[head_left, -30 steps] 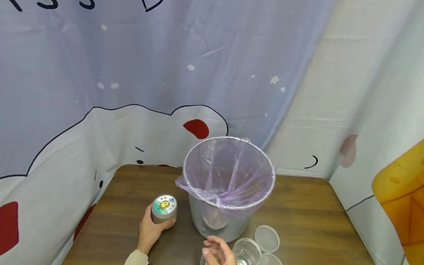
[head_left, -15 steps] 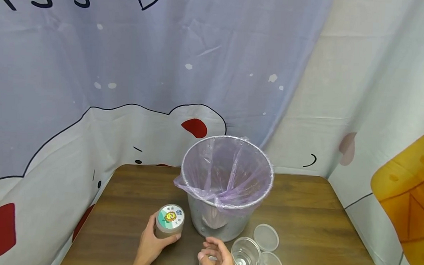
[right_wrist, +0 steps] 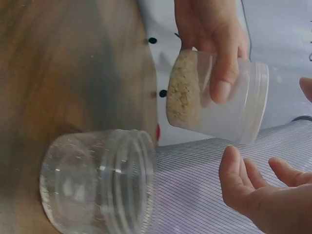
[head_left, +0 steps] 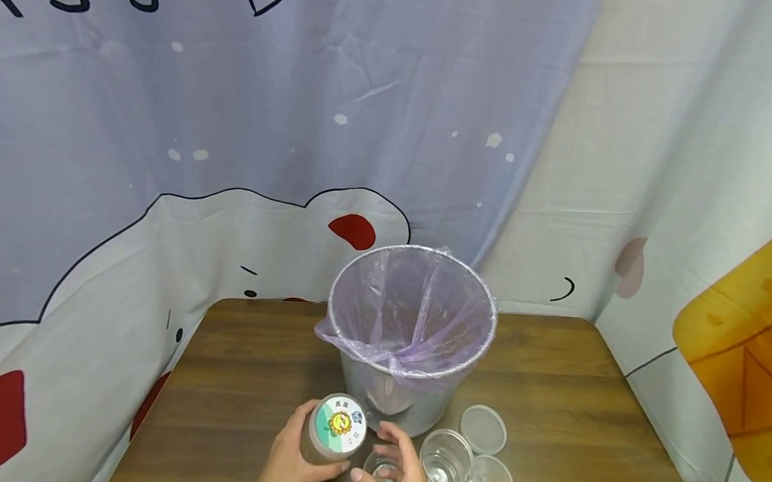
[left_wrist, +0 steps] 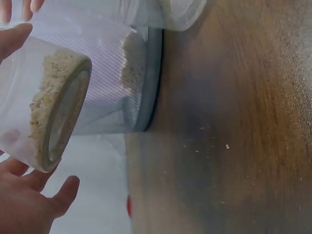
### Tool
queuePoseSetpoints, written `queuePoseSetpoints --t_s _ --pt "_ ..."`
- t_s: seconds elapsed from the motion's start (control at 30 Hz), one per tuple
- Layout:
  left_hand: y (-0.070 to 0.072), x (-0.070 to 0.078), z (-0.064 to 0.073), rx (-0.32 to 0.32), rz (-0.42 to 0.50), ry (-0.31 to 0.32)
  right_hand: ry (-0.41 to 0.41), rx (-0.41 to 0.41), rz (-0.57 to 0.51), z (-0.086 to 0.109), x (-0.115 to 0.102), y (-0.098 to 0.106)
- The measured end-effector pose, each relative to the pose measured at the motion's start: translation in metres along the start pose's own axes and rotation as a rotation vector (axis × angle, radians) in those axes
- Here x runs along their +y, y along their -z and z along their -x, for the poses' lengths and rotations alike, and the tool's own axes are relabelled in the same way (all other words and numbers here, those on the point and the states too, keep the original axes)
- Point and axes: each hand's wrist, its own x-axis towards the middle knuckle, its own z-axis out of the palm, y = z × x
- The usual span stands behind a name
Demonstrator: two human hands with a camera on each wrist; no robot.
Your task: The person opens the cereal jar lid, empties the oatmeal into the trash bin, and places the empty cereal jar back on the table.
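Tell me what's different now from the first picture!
The left hand has carried the lidded jar to the right and closer to the person, so it is now beside the right hand. Nothing was let go or newly picked up. The bin, lids and open jars stayed put.

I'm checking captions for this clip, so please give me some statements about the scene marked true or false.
1. The left hand grips a lidded jar. True.
2. The jar is full to its lid. False: beige crumbs fill only its lower part.
3. A purple plastic bag lines the mesh bin. True.
4. The bin lies on its side. False: it stands upright.
5. In the head view, two loose lids lie right of the open jars. True.
6. The right hand grips a lid. False: it holds nothing.
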Motion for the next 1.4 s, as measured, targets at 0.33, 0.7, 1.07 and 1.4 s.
queuePoseSetpoints --t_s 0.33,0.7,1.07,1.4 --pt "-0.005 0.018 -0.001 0.022 -0.157 -0.419 0.013 -0.042 0.091 0.009 -0.024 0.012" --pt "-0.024 0.045 0.001 0.118 -0.223 -0.716 -0.011 -0.11 0.195 0.012 -0.041 0.036" --pt "-0.037 0.065 -0.003 0.177 -0.4 -0.822 -0.084 -0.159 0.209 0.008 -0.054 0.06" --pt "-0.043 0.077 -0.001 0.128 -0.545 -0.758 -0.092 -0.239 0.103 -0.002 -0.05 0.078"
